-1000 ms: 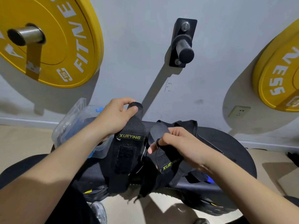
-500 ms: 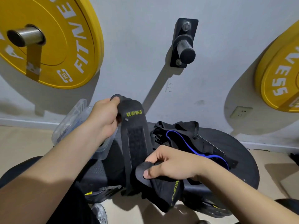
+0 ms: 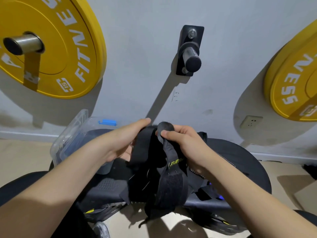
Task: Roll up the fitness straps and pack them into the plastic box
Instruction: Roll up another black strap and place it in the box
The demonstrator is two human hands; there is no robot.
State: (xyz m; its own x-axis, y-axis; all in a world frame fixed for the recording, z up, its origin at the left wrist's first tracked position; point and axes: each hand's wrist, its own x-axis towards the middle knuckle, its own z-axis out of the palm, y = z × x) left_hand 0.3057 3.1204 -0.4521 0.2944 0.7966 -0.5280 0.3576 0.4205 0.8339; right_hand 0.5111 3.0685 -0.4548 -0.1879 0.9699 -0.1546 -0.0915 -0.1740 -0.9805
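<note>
Right hand pinches the rounded end tab of the black strap, thumb and fingers clamped on it. Left hand is curled round the wide band just beside it. Both hold it off the surface.

- The rest of the strap hangs slack, with the velcro patch facing up. The tail drops past the near edge of the surface.
- No roll formed yet, by my read. This looks like the start of the first turn.
- More black webbing is piled just behind the right hand.
- The clear plastic box sits far left on the surface with its lid up and a blue latch on the far rim. Something dark shows through the wall.
- Behind are the wall peg and yellow plates.

Risks:
- The velcro could grab the pile or the strap's own tail, giving a crooked roll.
- A loose first turn would telescope or spring open on release.
- The dangling tail could snag on the surface edge.
</note>
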